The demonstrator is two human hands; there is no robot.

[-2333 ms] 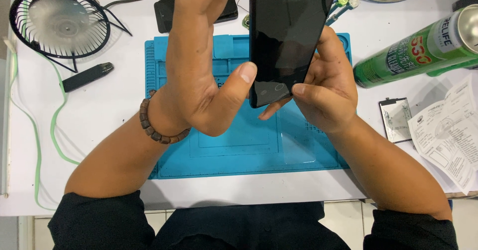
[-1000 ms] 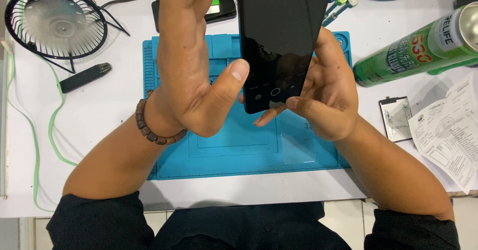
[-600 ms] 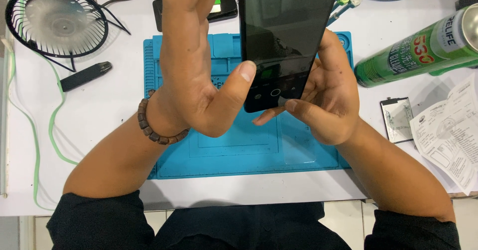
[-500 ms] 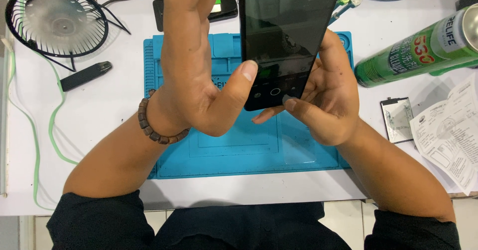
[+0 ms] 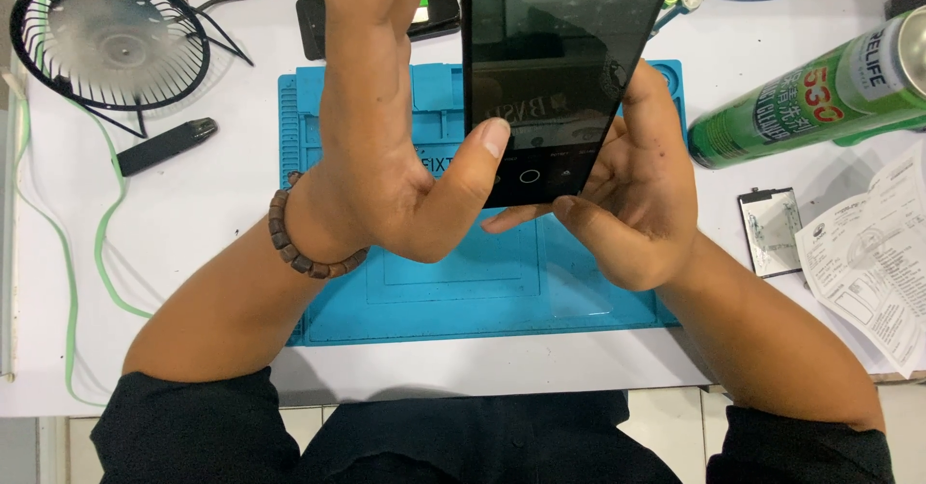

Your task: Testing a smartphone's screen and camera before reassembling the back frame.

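Note:
I hold a black smartphone [image 5: 555, 50] upright above a blue work mat [image 5: 453, 291], its dark screen facing me with faint icons lit near the bottom edge. My left hand [image 5: 386, 127] grips the phone's left side, thumb resting on the lower screen. My right hand [image 5: 632, 185] supports the phone's right side and bottom from behind, thumb near the lower edge. A beaded bracelet [image 5: 304, 248] circles my left wrist.
A small black fan [image 5: 111, 40] stands at the back left, with a black pen-shaped device [image 5: 164, 147] beside it. A green spray can [image 5: 810, 94] lies at the right. A small flat phone part [image 5: 769, 231] and a printed paper sheet [image 5: 868, 253] sit at right. Another dark device [image 5: 424, 7] lies behind the mat.
The phone screen has lit faintly, showing icons near its bottom edge. The phone has shifted slightly higher, and my right thumb has moved along the lower edge.

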